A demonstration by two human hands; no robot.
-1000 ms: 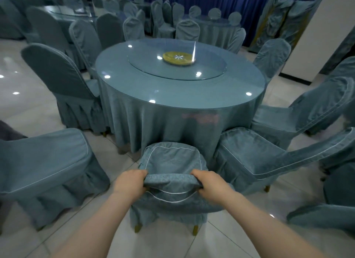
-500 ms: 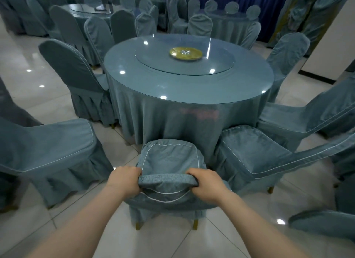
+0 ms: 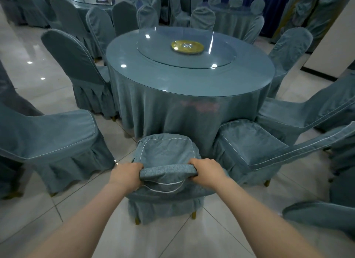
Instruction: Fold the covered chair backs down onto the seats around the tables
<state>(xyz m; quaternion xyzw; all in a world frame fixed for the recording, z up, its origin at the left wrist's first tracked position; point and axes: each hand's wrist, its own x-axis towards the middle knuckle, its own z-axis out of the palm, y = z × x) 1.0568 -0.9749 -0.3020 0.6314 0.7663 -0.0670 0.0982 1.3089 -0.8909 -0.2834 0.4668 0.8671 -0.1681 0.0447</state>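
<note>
A chair in a blue-grey cover [image 3: 166, 152] stands directly below me, facing the round table [image 3: 188, 96]. Its seat shows white piping. My left hand [image 3: 125, 174] grips the left end of the chair's back top [image 3: 168, 171], and my right hand [image 3: 206, 170] grips the right end. The fingers of both hands curl over the fabric edge. The back leans toward me, seen end-on from above. Its lower legs show at the floor.
Covered chairs ring the table: one at the left [image 3: 48, 138], two at the right [image 3: 269, 148] [image 3: 307, 109], upright ones at the far left [image 3: 76, 65] and far right [image 3: 288, 48]. A glass turntable with a gold dish [image 3: 187, 47] sits on the table. More tables stand behind.
The view has drifted so the table and chairs sit further right and closer. Both hands keep the same grip on the chair back's top.
</note>
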